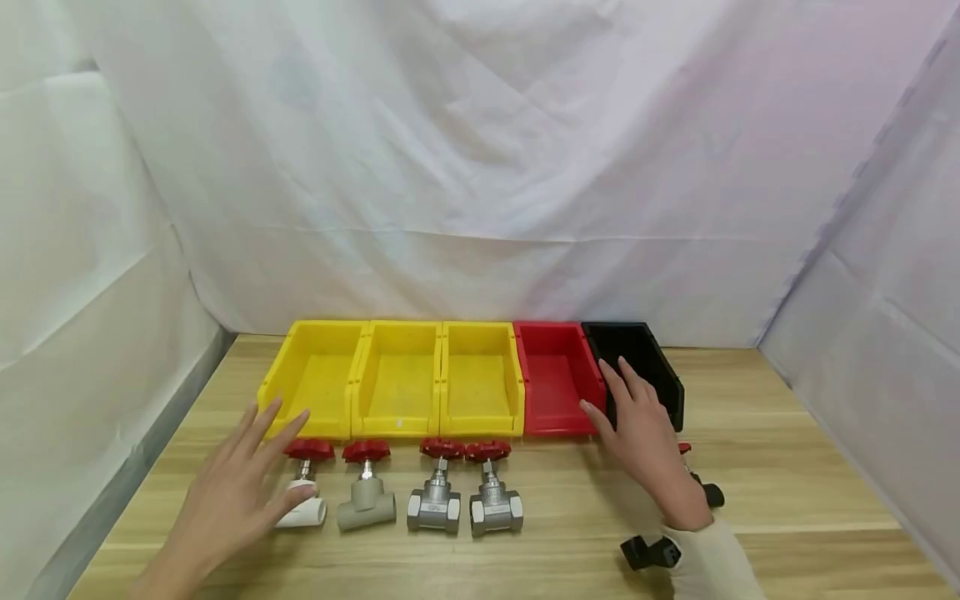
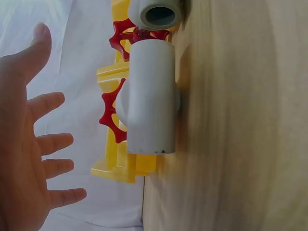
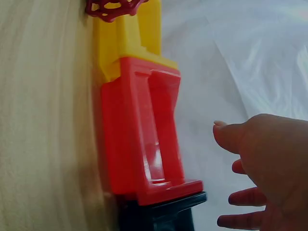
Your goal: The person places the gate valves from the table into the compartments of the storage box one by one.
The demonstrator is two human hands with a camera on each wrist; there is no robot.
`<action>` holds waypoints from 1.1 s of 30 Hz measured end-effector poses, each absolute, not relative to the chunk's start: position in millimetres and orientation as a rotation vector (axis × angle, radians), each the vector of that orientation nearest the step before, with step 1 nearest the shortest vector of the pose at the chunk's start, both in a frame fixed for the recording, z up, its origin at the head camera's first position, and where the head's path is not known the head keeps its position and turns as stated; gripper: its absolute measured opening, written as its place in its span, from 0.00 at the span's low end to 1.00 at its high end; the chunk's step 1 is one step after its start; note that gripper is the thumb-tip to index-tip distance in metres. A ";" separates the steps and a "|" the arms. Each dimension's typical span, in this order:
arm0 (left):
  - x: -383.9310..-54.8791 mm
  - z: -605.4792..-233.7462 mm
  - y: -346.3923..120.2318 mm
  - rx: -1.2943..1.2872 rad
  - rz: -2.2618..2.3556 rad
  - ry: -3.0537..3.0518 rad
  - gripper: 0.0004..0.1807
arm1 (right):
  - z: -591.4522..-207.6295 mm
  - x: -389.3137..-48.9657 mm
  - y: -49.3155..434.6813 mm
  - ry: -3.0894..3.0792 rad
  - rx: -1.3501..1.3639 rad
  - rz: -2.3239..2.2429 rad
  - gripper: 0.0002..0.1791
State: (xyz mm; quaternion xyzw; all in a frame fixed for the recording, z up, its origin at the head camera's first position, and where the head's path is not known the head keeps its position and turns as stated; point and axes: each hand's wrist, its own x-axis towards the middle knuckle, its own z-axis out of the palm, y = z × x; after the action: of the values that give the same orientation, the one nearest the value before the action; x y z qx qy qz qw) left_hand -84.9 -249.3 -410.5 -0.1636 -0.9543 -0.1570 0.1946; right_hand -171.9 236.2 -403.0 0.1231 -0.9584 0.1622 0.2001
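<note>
My left hand (image 1: 232,492) hovers with fingers spread beside a white plastic pipe valve (image 1: 302,512) with a red handwheel, overlapping it in the head view. In the left wrist view the white valve (image 2: 151,96) stands apart from the fingers. Right of it lie a grey plastic valve (image 1: 367,505) and two metal gate valves, one (image 1: 434,505) beside the other (image 1: 496,508), all with red handwheels. My right hand (image 1: 641,429), fingers extended, hangs above the front of the black bin (image 1: 670,379) and holds nothing. Behind its wrist, a black fitting (image 1: 712,495) with a red part is mostly hidden.
Three yellow bins, at left (image 1: 318,387), middle (image 1: 397,387) and right (image 1: 480,387), stand in a row with a red bin (image 1: 557,387) and the black one. White cloth (image 1: 480,167) hangs behind the wooden table (image 1: 570,550). A black object (image 1: 651,553) sits by the right cuff.
</note>
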 end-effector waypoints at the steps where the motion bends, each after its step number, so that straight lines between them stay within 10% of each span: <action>1: -82.3 -411.9 -250.0 -0.449 -0.444 -2.683 0.48 | -405.2 -174.5 235.2 -2.669 0.347 0.460 0.38; 33: -69.8 -425.8 -245.6 -0.419 -0.602 -2.654 0.36 | -463.5 -214.0 240.1 -2.501 0.355 0.632 0.32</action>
State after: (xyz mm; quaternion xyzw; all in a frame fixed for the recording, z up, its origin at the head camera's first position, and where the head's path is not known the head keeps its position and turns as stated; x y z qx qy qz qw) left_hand -69.8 -245.6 -425.8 -0.1494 -0.9457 -0.2145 0.1930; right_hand -214.0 240.1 -463.5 0.1315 -0.9259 0.2341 0.2658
